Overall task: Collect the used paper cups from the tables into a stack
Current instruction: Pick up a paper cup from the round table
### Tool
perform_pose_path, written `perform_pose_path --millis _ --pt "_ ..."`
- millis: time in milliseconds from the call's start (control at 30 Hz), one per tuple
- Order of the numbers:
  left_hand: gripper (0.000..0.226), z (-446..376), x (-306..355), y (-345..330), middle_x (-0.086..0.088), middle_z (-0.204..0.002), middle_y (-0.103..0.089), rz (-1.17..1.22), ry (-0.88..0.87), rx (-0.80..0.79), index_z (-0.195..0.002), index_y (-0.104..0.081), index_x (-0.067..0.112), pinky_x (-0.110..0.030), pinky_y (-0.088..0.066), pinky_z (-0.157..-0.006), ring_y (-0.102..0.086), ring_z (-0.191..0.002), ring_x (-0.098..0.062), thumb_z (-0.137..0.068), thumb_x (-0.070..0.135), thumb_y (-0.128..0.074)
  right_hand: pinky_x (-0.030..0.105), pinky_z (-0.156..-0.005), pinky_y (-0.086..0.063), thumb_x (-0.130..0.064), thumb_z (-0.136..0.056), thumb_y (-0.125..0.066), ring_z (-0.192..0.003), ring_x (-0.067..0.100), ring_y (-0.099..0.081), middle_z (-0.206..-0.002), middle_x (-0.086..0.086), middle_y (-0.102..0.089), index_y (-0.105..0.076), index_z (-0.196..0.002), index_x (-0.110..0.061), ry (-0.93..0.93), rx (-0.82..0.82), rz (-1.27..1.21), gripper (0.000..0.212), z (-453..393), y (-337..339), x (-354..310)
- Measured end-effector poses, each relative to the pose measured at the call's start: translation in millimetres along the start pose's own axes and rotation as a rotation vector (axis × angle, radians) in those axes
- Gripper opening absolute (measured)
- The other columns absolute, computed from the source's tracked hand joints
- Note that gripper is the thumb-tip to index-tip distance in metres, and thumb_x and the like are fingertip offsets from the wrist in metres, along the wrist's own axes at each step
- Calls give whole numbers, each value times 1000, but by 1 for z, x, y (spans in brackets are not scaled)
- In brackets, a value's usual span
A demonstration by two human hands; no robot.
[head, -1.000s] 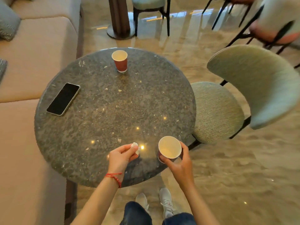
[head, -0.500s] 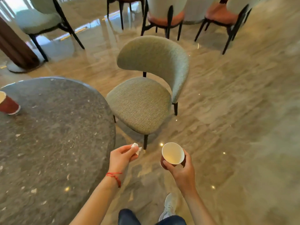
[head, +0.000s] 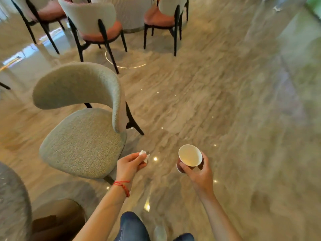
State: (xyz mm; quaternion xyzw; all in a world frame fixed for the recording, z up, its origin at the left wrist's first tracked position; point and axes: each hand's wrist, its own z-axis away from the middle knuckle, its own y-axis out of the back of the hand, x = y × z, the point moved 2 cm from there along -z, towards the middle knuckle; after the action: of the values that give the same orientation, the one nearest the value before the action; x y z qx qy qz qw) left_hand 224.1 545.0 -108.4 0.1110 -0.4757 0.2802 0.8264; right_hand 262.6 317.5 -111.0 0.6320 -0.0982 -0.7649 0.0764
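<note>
My right hand (head: 199, 173) grips a red paper cup (head: 189, 157) with a white inside, mouth tilted up toward me, held over the floor. A small crumpled white tissue (head: 144, 155) is pinched between the thumb and fingers of my left hand (head: 129, 165), which wears a red string bracelet. Both hands are in front of my legs, apart from each other. No other cup shows in this view.
A green upholstered chair (head: 81, 136) stands close on the left. The dark stone table's edge (head: 12, 202) shows at the lower left corner. Pink-seated chairs (head: 97, 23) ring a white table base (head: 132, 13) at the back. Glossy marble floor (head: 225, 101) spreads to the right.
The view has swung right, away from the round table; the second red cup and the phone have left the view. Both hands keep their holds on cup and tissue.
</note>
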Motion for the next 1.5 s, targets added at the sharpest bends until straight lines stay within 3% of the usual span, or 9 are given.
perform_pose_path --millis 133,400,567,700,833,933,1167,1333,1500 --pt "6 -42 23 -43 -5 -78 -75 -64 -21 -74 -71 -77 18 -17 -55 -63 -70 -73 -12 -74 24 -76 10 -75 -43 -34 -60 -86 -101 -9 -53 -111 -18 -57 -48 -122 -28 14 60 -9 73 -44 6 -11" --pt "6 -140 119 -123 -2 -67 -72 -105 -9 -165 -72 -75 12 -21 -57 -67 -69 -66 -12 -76 16 -74 2 -74 -42 -19 -65 -86 -94 -16 -52 -107 -17 -57 -47 -108 -40 -4 174 12 62 -161 5 -79" --pt "7 -196 181 -168 -3 -66 -72 -111 17 -180 -71 -74 14 -13 -50 -52 -68 -61 -9 -76 20 -74 -1 -71 -39 -19 -66 -86 -92 -19 -51 -106 -18 -58 -48 -105 -42 17 216 -18 59 -232 7 -125" --pt "6 -217 236 -207 -5 -68 -73 -92 29 -206 -70 -74 14 -18 -56 -64 -70 -66 -12 -74 18 -75 0 -73 -41 -26 -67 -85 -96 -18 -49 -109 -18 -57 -46 -109 -44 0 211 0 60 -279 20 -171" --pt "3 -263 252 -251 -5 -67 -72 -99 26 -212 -72 -73 12 -20 -56 -64 -69 -62 -12 -75 13 -74 0 -72 -40 -25 -67 -85 -94 -19 -50 -107 -18 -57 -46 -105 -46 -5 228 3 59 -344 26 -184" --pt "4 -298 270 -288 -4 -64 -71 -58 -4 -194 -74 -71 9 -16 -55 -58 -67 -58 -11 -76 7 -72 -1 -71 -39 -22 -67 -84 -94 -20 -49 -108 -19 -55 -46 -104 -45 44 208 -9 58 -403 33 -197" --pt "4 -350 345 -357 -7 -69 -71 6 -27 -127 -72 -72 10 -18 -57 -61 -68 -63 -15 -76 10 -73 1 -70 -41 -28 -63 -86 -93 -15 -52 -108 -15 -57 -48 -106 -41 99 111 5 59 -523 49 -267" --pt "4 -390 376 -370 -10 -79 -72 53 -39 -51 -73 -73 11 -16 -54 -57 -68 -73 -21 -76 12 -73 2 -67 -43 -33 -57 -80 -90 -13 -55 -106 -12 -60 -50 -112 -33 120 33 -11 63 -593 26 -292" --pt "3 -446 404 -367 -11 -79 -70 115 -11 15 -75 -72 7 -15 -54 -57 -66 -72 -21 -77 9 -72 0 -64 -42 -31 -58 -81 -90 -17 -53 -103 -16 -59 -50 -104 -41 140 -67 15 56 -656 -20 -310"
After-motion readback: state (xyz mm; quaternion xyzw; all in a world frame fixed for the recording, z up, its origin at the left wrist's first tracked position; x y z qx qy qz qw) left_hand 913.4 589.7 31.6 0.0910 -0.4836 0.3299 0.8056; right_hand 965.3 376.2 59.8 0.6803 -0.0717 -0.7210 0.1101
